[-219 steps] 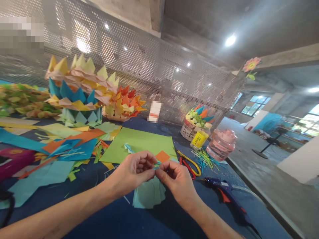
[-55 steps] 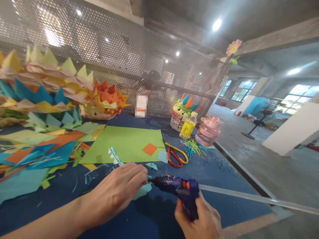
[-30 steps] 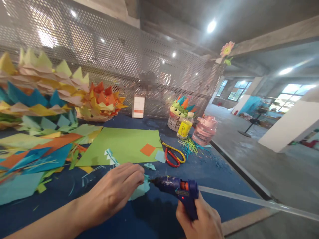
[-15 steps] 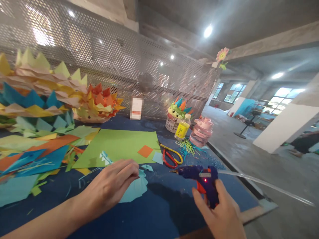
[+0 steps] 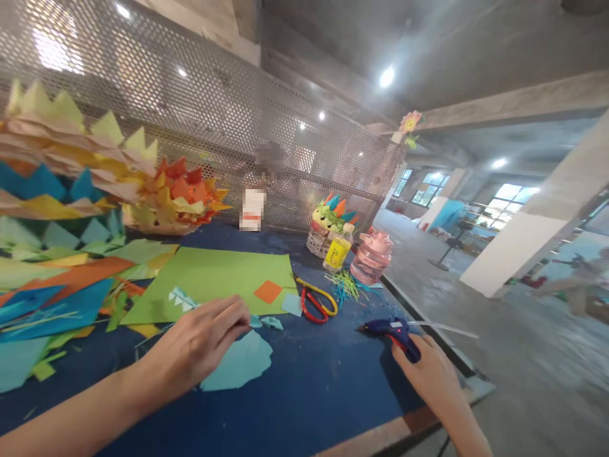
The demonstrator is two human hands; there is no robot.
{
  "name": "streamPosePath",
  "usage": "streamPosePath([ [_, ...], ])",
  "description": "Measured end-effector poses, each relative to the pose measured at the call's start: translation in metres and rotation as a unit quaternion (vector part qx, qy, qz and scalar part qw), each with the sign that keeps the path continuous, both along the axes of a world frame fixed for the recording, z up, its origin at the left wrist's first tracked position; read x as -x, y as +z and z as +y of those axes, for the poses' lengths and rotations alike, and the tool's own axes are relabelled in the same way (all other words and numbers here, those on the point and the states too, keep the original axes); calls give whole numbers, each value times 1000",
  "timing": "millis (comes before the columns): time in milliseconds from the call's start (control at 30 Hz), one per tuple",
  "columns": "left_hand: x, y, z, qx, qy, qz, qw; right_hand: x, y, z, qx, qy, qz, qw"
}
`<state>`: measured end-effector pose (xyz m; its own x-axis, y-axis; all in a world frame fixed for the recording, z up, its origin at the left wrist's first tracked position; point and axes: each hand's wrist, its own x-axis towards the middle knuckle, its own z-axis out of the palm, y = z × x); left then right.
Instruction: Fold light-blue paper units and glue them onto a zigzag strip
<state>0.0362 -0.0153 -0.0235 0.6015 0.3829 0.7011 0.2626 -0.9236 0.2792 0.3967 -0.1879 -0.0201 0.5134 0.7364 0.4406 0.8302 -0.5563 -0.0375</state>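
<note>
My left hand (image 5: 204,343) is closed in a pinch, with a small folded light-blue paper piece (image 5: 255,322) showing at its fingertips. Below it lies a scalloped light-blue paper sheet (image 5: 245,362), partly hidden by the hand. Another small light-blue paper piece (image 5: 273,323) rests just to the right. My right hand (image 5: 431,368) grips a dark blue glue gun (image 5: 392,328) by its handle, low over the table's right side. Its nozzle points left, and a clear glue stick (image 5: 447,327) juts out behind. Scissors (image 5: 318,304) with red and yellow handles lie between the hands.
Behind are a green sheet (image 5: 223,273) with an orange square (image 5: 268,292), a yellow-labelled bottle (image 5: 337,254), a pink bottle (image 5: 372,257) and paper shreds (image 5: 349,284). Folded-paper crafts (image 5: 176,197) and coloured scraps (image 5: 80,304) fill the left. A perforated screen (image 5: 200,108) stands behind.
The glue gun in my right hand has moved away from my left hand and down toward the table's right side. My left hand stays pinched near the light-blue paper. The view has shifted slightly right.
</note>
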Motion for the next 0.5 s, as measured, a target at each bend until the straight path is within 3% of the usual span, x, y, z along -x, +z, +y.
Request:
streamPosePath([
  [100, 1, -1, 4, 41, 15, 50, 998, 2, -1, -1, -12, -8, -23, 1000],
  [200, 2, -3, 7, 66, 20, 60, 996, 30, 13, 6, -57, 16, -66, 996],
  [267, 3, -4, 9, 75, 21, 57, 995, 61, 25, 19, -67, 146, -1, 987],
  [367, 3, -4, 9, 84, 22, 55, 995, 112, 38, 49, -5, 316, 122, 941],
  [433, 4, -4, 10, 93, 24, 59, 994, 140, 40, 72, 24, 372, 142, 917],
  [500, 4, -4, 11, 100, 26, 66, 993, 157, 39, 93, 59, 385, 123, 913],
])
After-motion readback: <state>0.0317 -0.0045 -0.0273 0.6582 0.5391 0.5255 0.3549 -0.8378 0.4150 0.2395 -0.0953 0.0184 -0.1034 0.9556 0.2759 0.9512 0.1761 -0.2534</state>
